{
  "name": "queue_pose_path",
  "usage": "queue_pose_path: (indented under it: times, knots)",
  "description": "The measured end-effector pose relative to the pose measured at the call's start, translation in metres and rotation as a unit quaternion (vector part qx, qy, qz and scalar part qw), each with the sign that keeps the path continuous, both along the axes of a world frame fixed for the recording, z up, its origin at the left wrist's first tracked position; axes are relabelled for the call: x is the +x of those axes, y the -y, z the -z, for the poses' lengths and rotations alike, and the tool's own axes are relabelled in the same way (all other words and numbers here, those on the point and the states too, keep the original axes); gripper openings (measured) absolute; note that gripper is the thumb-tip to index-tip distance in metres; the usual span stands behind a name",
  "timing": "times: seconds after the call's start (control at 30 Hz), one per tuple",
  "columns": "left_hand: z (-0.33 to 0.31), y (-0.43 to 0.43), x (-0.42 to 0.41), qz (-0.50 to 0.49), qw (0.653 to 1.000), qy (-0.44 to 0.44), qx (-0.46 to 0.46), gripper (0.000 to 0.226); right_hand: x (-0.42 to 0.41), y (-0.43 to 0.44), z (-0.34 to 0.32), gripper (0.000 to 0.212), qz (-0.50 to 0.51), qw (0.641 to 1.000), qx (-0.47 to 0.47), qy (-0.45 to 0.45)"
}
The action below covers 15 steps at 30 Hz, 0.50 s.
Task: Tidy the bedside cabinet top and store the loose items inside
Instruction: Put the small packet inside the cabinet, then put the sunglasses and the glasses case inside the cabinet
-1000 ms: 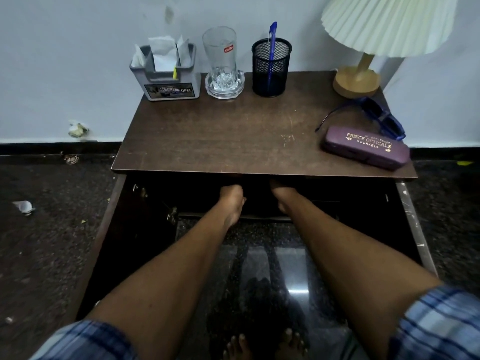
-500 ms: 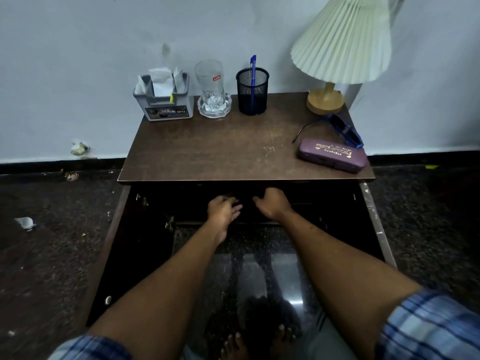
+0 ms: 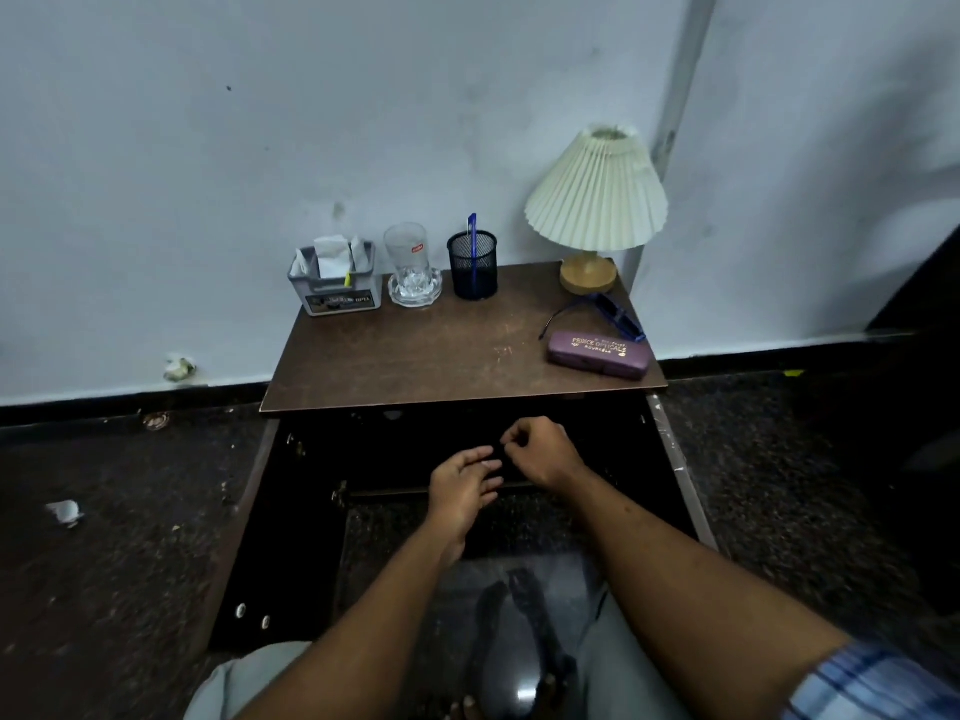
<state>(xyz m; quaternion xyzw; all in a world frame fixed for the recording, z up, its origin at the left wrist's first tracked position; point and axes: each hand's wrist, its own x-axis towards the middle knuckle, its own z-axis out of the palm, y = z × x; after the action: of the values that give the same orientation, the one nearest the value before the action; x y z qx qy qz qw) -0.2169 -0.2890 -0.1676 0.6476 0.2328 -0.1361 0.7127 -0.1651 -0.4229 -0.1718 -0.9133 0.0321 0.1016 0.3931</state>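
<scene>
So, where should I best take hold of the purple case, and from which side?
Probably across the middle of the case, thumb on its front long edge, fingers on the back one, coming from above and in front. It lies flat with a long side toward you; the sunglasses sit close behind.

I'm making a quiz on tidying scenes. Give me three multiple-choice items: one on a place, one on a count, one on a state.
1. The purple rectangular spectacle case lies on the brown cabinet top: A back left; B front right; C centre.
2. Pens in the black mesh cup: A none; B three; C one.
3. The cabinet doors are: A open; B shut; C missing.
B: it sits by the front right edge. C: one blue pen stands up. A: both swing outward.
</scene>
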Motion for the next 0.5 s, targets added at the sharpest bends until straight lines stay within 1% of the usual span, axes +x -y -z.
queue_pose_path:
  times: [0.1, 0.27, 0.5]
  knots:
    - [-0.014, 0.009, -0.006, 0.006, 1.0, 0.021, 0.01, 0.026, -0.008, 0.009, -0.016, 0.016, -0.003, 1.0, 0.004, 0.028]
    - [-0.05, 0.03, 0.006, 0.019, 0.998, 0.054, 0.004, 0.024, -0.014, 0.03, -0.04, 0.015, 0.008, 0.997, 0.015, 0.077]
    - [-0.075, 0.064, 0.035, 0.049, 0.994, 0.1, -0.002, 0.019, 0.021, 0.075, -0.082, 0.005, 0.066, 0.982, 0.014, 0.174]
